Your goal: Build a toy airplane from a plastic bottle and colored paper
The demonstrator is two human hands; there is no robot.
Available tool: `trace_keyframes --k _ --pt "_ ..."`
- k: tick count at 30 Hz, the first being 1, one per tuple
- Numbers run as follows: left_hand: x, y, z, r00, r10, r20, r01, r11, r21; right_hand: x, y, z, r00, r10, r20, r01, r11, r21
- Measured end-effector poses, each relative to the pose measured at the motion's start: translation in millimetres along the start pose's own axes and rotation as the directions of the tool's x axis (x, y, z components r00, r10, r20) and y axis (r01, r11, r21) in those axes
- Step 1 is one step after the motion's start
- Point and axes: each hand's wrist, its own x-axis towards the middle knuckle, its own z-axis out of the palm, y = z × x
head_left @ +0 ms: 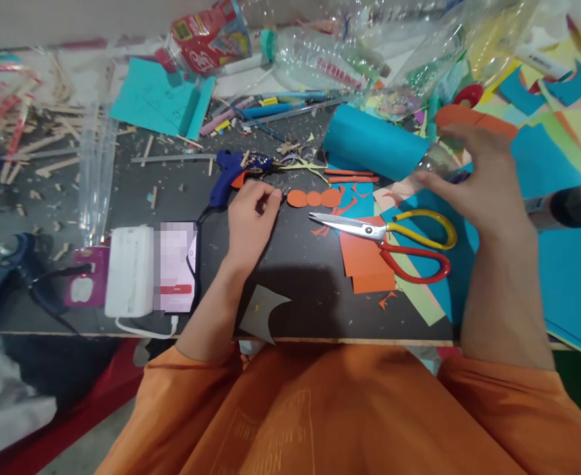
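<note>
The blue tube [374, 142] lies right of upper centre; your right hand [488, 181] has its grip spread about the clear end, whether clamped you cannot tell. Your left hand [252, 221] pinches its grip together beside the orange bow [314, 198], mid-frame. Scissors [368, 230] lie below right, the glue gun [227, 175] upper left of centre.

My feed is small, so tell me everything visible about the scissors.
The scissors have metal-looking blades joined at a round pivot and looped handles, one yellow, one red. They lie across orange paper, blades closed or nearly so, tips pointing left, handles spread. Neither the left hand nor the right hand touches them.
</note>
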Motion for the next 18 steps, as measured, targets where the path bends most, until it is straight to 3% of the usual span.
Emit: trace_keyframes --k 3,5,7,12,18 --pt "0.4 -1.3 -0.1 0.999 0.0 -0.042 0.0 1.0 -0.013 -5.4 -18.8 5.0 0.987 -0.086 -0.136 0.094 0.994 0.052" --pt "0.4 -2.4 0.4 0.999 -0.005 -0.047 0.005 1.0 -0.019 -8.2 -30.8 11.2 0.988 -0.137 -0.069 0.145 0.981 0.126" --pt "0.4 -3.1 0.9 0.999 -0.013 -0.034 0.013 1.0 -0.021 -7.3 -37.1 17.9 0.985 -0.168 0.026 0.166 0.983 0.078" --pt "0.6 -3.7 1.5 0.999 -0.015 -0.031 0.014 1.0 -0.027 12.0 -23.8 21.2 0.996 0.063 0.059 -0.046 0.964 -0.261" --pt "0.8 -2.7 2.3 0.999 -0.044 -0.026 0.043 0.998 -0.05 14.0 -0.4 0.9 0.981 0.194 0.012 -0.176 0.911 -0.372"
